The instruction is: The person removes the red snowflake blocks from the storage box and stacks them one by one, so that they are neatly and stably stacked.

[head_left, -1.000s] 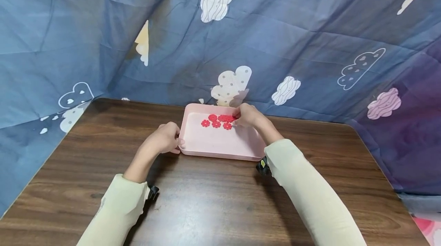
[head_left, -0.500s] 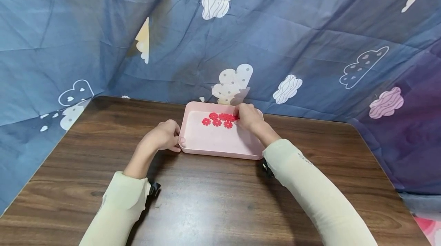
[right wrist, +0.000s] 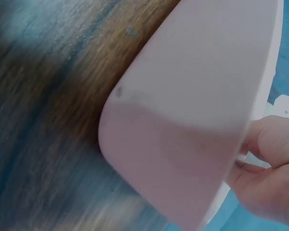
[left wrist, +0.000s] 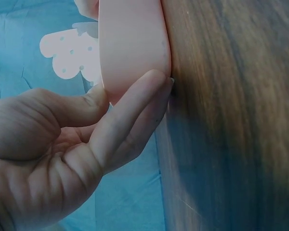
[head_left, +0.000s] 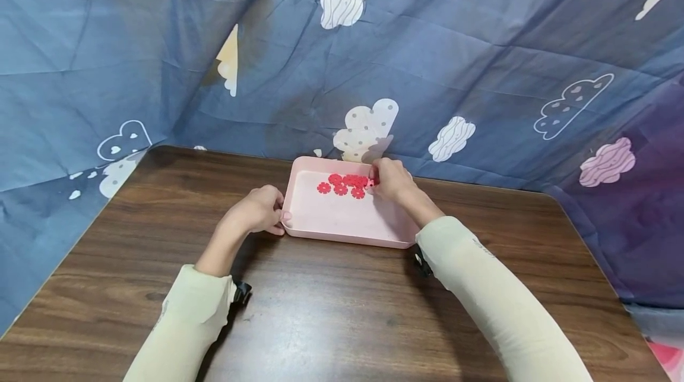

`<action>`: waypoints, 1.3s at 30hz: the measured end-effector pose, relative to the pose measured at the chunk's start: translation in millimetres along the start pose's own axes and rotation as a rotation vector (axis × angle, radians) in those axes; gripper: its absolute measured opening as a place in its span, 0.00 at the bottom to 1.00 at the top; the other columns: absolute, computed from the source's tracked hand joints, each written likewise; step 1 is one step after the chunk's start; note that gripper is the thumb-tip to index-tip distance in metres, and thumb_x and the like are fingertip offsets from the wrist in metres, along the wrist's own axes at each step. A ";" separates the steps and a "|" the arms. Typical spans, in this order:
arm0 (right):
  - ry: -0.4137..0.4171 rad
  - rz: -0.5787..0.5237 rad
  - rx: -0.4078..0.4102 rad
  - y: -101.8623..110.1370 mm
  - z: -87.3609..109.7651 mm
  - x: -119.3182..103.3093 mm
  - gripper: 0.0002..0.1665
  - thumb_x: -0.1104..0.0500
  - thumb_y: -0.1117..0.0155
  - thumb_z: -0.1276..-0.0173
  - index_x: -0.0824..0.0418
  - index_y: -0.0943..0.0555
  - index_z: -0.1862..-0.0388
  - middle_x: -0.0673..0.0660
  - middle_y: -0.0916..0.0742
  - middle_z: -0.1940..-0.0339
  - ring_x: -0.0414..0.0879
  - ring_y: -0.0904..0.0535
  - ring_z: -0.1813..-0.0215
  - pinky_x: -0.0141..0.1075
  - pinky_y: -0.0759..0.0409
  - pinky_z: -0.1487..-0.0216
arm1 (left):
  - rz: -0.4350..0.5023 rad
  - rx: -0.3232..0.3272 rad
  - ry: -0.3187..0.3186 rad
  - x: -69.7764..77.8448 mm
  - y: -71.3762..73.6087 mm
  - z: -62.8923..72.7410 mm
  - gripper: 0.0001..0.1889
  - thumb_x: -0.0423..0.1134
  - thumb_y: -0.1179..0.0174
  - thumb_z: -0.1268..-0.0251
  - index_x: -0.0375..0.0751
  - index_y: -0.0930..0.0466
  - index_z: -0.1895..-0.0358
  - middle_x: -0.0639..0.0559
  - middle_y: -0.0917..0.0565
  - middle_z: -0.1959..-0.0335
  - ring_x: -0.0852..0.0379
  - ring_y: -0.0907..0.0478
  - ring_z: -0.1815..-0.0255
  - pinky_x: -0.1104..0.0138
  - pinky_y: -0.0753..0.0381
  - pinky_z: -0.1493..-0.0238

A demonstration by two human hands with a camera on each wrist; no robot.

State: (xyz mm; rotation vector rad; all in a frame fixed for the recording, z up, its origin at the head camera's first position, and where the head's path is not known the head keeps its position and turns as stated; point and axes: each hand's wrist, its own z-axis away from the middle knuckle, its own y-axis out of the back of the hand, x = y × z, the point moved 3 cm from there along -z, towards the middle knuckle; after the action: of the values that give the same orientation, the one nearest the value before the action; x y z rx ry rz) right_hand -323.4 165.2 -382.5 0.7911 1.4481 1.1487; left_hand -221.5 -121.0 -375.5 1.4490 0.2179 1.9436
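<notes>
A shallow pink tray (head_left: 342,240) stands near the back of the brown table. Several red flower-shaped pieces (head_left: 340,189) lie inside it toward the back, some bunched close together. My left hand (head_left: 260,210) holds the tray's left side near the front corner. In the left wrist view its thumb is at the rim, with fingers (left wrist: 130,113) against the outer wall. My right hand (head_left: 395,181) reaches in at the back right, pinching a red flower-shaped piece (head_left: 372,182) partly hidden by the fingers. In the right wrist view, the tray wall hides those fingertips.
A blue cloth (head_left: 278,73) with printed clouds hangs behind the wooden table (head_left: 320,299). The tray's back wall (head_left: 331,165) is close to this cloth. A purple stretch of cloth (head_left: 641,210) hangs at the right.
My right hand has shifted slightly right along the back of the tray, showing more red at its fingertips. My left hand keeps its hold on the tray. The head view has shifted a little.
</notes>
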 end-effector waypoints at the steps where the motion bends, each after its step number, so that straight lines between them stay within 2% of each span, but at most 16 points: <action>1: 0.007 -0.017 0.004 0.5 0.6 1.7 0.12 0.66 0.21 0.37 0.58 0.17 0.62 0.56 0.16 0.66 0.54 0.20 0.57 0.46 0.17 0.57 | 0.001 0.000 0.001 0.3 -0.7 0.0 0.07 0.22 0.46 0.22 0.21 0.23 0.48 0.34 0.15 0.59 0.54 0.10 0.68 0.64 0.02 0.59; 4: 0.001 -0.080 0.002 8.0 10.4 -1.3 0.07 0.68 0.25 0.33 0.63 0.15 0.59 0.60 0.13 0.63 0.54 0.20 0.56 0.42 0.17 0.54 | -0.003 -0.002 0.003 0.9 -2.7 0.1 0.06 0.22 0.46 0.22 0.22 0.23 0.49 0.35 0.16 0.59 0.55 0.11 0.67 0.65 0.02 0.59; 9: -0.024 -0.120 0.029 15.3 15.0 10.4 0.04 0.69 0.28 0.31 0.64 0.13 0.58 0.62 0.08 0.62 0.51 0.16 0.61 0.32 0.15 0.62 | -0.003 0.020 -0.030 1.5 -4.1 1.0 0.04 0.21 0.45 0.24 0.23 0.26 0.52 0.34 0.17 0.59 0.54 0.11 0.67 0.65 0.02 0.60; 13: -0.045 -0.144 0.034 22.6 20.9 17.0 0.04 0.68 0.29 0.29 0.64 0.12 0.57 0.63 0.07 0.62 0.50 0.13 0.62 0.31 0.12 0.64 | -0.014 0.046 -0.042 1.6 -4.0 0.2 0.04 0.21 0.44 0.26 0.23 0.26 0.53 0.36 0.19 0.59 0.54 0.13 0.66 0.65 0.02 0.60; 17: -0.039 -0.148 0.047 32.9 27.3 21.1 0.04 0.66 0.27 0.30 0.64 0.11 0.57 0.62 0.08 0.66 0.51 0.14 0.62 0.32 0.15 0.64 | 0.040 0.046 -0.018 2.3 -4.5 -0.4 0.07 0.21 0.42 0.26 0.21 0.26 0.50 0.36 0.20 0.60 0.53 0.13 0.66 0.63 0.02 0.59; 21: -0.033 -0.153 0.058 43.6 30.5 26.0 0.05 0.66 0.24 0.31 0.64 0.11 0.58 0.62 0.09 0.70 0.47 0.17 0.67 0.28 0.22 0.70 | 0.106 0.023 -0.001 3.2 -5.0 -0.1 0.11 0.21 0.42 0.24 0.19 0.28 0.45 0.35 0.21 0.58 0.50 0.11 0.65 0.61 0.02 0.58; 24: -0.033 -0.172 0.053 51.5 32.9 28.8 0.04 0.67 0.25 0.32 0.65 0.11 0.59 0.62 0.09 0.69 0.43 0.18 0.70 0.25 0.23 0.72 | 0.136 0.002 0.000 3.5 -4.6 1.3 0.12 0.21 0.43 0.24 0.18 0.30 0.43 0.34 0.22 0.57 0.49 0.11 0.64 0.61 0.02 0.58; 28: -0.036 -0.215 0.023 61.9 38.8 32.1 0.04 0.70 0.26 0.32 0.68 0.12 0.59 0.65 0.09 0.65 0.43 0.14 0.70 0.23 0.15 0.72 | 0.188 -0.030 -0.004 3.6 -3.8 3.2 0.15 0.21 0.43 0.24 0.16 0.32 0.41 0.35 0.24 0.57 0.48 0.12 0.63 0.61 0.02 0.57; 31: -0.050 -0.251 -0.002 69.5 43.6 36.0 0.05 0.71 0.26 0.32 0.70 0.13 0.58 0.65 0.09 0.66 0.44 0.10 0.71 0.28 0.08 0.70 | 0.219 -0.043 -0.003 2.4 -3.0 2.2 0.16 0.20 0.44 0.24 0.16 0.33 0.40 0.36 0.24 0.58 0.49 0.13 0.63 0.62 0.02 0.56; 35: -0.071 -0.261 -0.021 80.1 49.0 43.3 0.07 0.70 0.25 0.32 0.70 0.13 0.56 0.60 0.11 0.69 0.41 0.10 0.72 0.31 0.05 0.68 | 0.217 -0.036 -0.003 0.7 -1.3 1.5 0.14 0.21 0.46 0.26 0.18 0.32 0.42 0.35 0.24 0.58 0.50 0.12 0.64 0.62 0.02 0.55; 39: -0.091 -0.269 -0.041 89.7 54.3 51.9 0.08 0.70 0.26 0.31 0.70 0.13 0.55 0.58 0.11 0.70 0.40 0.10 0.73 0.30 0.06 0.68 | 0.201 -0.020 -0.005 -1.6 0.0 2.5 0.12 0.22 0.48 0.27 0.20 0.32 0.45 0.34 0.22 0.58 0.49 0.10 0.65 0.61 0.02 0.55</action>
State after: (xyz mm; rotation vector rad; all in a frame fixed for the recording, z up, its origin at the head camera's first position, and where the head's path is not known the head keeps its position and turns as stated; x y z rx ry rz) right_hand -291.4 253.6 -313.0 0.5918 1.4021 0.9230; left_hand -219.1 -122.6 -375.8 1.5119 0.0509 2.0947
